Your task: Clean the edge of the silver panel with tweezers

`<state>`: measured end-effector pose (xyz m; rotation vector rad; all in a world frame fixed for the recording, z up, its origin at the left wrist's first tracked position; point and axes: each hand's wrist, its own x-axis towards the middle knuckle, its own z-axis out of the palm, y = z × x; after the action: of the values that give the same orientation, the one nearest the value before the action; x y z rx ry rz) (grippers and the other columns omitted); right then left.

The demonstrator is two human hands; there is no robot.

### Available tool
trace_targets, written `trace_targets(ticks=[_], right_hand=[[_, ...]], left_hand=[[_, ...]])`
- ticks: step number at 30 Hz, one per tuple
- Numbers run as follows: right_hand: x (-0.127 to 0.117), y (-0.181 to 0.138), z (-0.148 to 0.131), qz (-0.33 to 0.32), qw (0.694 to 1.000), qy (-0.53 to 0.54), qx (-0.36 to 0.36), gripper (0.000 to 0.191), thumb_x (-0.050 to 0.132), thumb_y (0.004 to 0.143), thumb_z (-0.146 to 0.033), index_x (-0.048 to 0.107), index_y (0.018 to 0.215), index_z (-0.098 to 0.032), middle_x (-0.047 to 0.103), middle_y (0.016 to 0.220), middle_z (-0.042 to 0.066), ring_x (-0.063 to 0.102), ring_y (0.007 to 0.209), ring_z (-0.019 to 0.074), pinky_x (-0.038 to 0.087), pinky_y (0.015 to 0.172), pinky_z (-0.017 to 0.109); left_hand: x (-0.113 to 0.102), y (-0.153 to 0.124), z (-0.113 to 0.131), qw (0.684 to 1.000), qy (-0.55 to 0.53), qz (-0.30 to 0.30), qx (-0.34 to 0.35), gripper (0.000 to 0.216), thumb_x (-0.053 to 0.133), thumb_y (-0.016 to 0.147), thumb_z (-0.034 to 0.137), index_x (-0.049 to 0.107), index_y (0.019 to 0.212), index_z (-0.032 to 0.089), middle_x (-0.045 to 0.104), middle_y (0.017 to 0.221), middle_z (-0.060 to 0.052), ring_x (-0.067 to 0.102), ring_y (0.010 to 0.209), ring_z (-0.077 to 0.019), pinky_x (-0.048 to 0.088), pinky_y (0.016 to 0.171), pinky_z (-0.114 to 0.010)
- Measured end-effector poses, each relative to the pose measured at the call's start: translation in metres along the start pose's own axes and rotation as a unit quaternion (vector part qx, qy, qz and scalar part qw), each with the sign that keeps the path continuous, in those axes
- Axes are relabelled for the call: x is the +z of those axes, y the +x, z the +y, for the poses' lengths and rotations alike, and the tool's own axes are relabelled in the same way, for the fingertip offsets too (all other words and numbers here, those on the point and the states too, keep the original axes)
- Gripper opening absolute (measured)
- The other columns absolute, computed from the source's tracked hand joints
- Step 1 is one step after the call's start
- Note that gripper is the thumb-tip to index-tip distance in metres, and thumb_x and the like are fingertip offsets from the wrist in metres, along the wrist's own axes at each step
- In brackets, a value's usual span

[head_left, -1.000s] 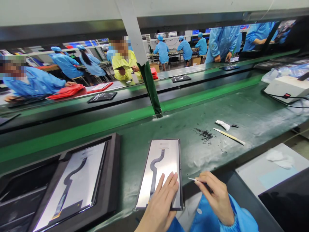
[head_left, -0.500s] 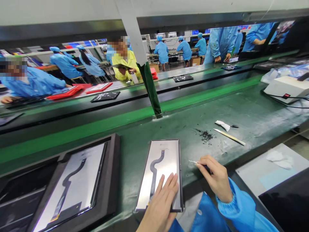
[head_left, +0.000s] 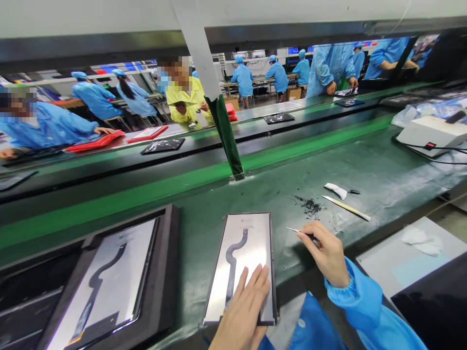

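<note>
My left hand (head_left: 245, 301) lies flat, fingers stretched, over the lower part of a display panel (head_left: 251, 243). The panel has a silvery back, a dark rim and a curved dark ribbon cable (head_left: 230, 262). To the right of the panel, my right hand (head_left: 324, 250) pinches a pair of tweezers (head_left: 293, 230), raised above the bench with the silver tip pointing left. A thin strand seems to hang near that tip. Beyond it, a pile of black scraps (head_left: 310, 206) lies on the bench, close to a knife with a pale yellow handle (head_left: 348, 209).
A dark foam tray (head_left: 170, 262) at left holds a similar panel (head_left: 127, 272). A green post (head_left: 228, 138) rises from the bench (head_left: 204, 204). A white device (head_left: 432, 133) with cables stands at right. Across the conveyor (head_left: 120, 170), several people in blue or yellow work.
My right hand has lifted slightly with the tweezers, away from the bench front. My left hand stays on the panel. Black packages on the conveyor have shifted slightly right.
</note>
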<state>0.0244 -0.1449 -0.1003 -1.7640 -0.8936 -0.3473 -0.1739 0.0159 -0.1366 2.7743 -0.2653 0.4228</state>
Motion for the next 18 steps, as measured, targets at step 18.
trace_targets(ticks=[18], right_hand=[[-0.005, 0.031, 0.012, 0.041, 0.999, -0.008, 0.012, 0.019, 0.059, 0.095, -0.027, 0.062, 0.077, -0.022, 0.063, 0.075, 0.001, 0.058, 0.065, 0.0163, 0.047, 0.059, 0.029]], left_hand=[[0.004, -0.004, -0.003, 1.000, 0.009, -0.008, 0.002, 0.089, 0.050, 0.067, -0.008, 0.027, 0.151, 0.011, 0.043, 0.152, -0.016, 0.032, 0.146, -0.0306, 0.034, 0.116, -0.053]])
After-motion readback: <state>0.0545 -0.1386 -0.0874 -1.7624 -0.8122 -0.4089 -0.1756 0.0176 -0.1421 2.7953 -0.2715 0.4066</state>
